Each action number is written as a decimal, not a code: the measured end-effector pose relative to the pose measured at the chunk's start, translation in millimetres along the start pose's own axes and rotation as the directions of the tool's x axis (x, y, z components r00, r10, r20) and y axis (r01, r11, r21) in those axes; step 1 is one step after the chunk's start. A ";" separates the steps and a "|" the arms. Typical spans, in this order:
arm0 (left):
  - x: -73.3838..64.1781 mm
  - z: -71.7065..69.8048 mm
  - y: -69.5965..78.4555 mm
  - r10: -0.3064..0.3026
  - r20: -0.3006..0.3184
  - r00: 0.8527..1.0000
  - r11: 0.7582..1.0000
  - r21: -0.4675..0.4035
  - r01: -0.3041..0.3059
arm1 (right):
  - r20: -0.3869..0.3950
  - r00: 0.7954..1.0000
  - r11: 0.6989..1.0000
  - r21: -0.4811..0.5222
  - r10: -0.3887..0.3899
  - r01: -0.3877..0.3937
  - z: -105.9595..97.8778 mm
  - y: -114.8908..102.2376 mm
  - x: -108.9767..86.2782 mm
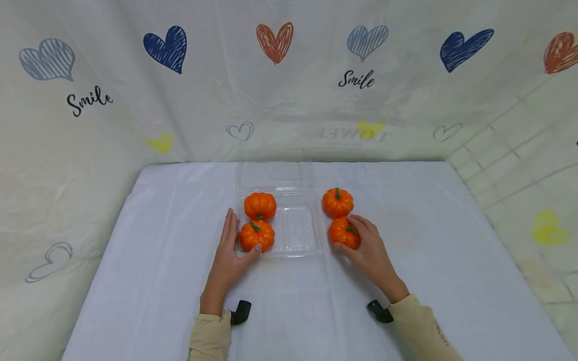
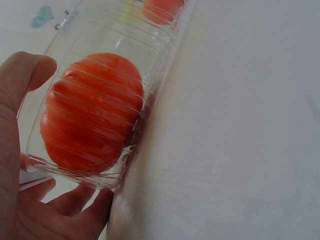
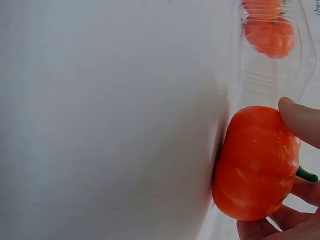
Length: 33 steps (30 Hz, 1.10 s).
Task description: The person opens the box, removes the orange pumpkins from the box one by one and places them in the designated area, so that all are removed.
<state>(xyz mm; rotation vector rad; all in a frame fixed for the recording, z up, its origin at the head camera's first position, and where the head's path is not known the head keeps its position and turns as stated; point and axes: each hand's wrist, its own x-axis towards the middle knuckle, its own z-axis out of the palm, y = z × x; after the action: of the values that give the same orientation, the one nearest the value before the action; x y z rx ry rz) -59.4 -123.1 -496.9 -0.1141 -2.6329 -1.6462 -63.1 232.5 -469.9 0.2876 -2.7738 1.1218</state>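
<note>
A clear plastic clamshell container [image 1: 295,225] lies with its lid folded back on the white-covered table. Two small orange pumpkins, a rear pumpkin [image 1: 260,204] and a front pumpkin [image 1: 257,235], sit in its left half. My left hand [image 1: 229,265] holds the container's front left corner, thumb at the front rim and fingers along the left side. To the right of the container, my right hand [image 1: 372,253] grips another pumpkin [image 3: 255,165] with a green stem, thumb and fingers on opposite sides. That pumpkin appears to rest on the table. Just behind it is one more pumpkin [image 1: 337,202].
The container's lid [image 1: 273,174] reaches toward the back edge of the table, near a pale curtain [image 1: 298,100] printed with hearts. Black wrist pieces, a left one [image 1: 241,312] and a right one [image 1: 380,311], stick out inward from the sleeves.
</note>
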 end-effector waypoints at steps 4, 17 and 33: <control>0.0 0.0 0.3 0.000 0.000 1.000 1.000 -0.003 0.000 | 0.023 1.000 1.000 0.001 0.005 -0.005 1.2 0.3 0.4; -0.1 -0.1 -1.7 -0.001 0.005 1.000 1.000 -0.020 0.001 | 0.071 0.996 0.998 0.035 0.045 -0.047 -0.1 3.5 1.5; -0.5 -1.5 0.2 -0.008 0.011 1.000 1.000 -0.006 0.008 | 0.111 0.987 0.971 0.195 0.118 -0.138 -24.3 -16.8 22.2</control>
<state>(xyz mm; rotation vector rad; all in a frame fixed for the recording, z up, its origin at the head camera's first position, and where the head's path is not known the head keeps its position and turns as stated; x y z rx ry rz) -59.0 -124.4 -496.0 -0.1135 -2.6401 -1.6600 -79.5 234.9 -436.9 0.1920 -2.8002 1.4631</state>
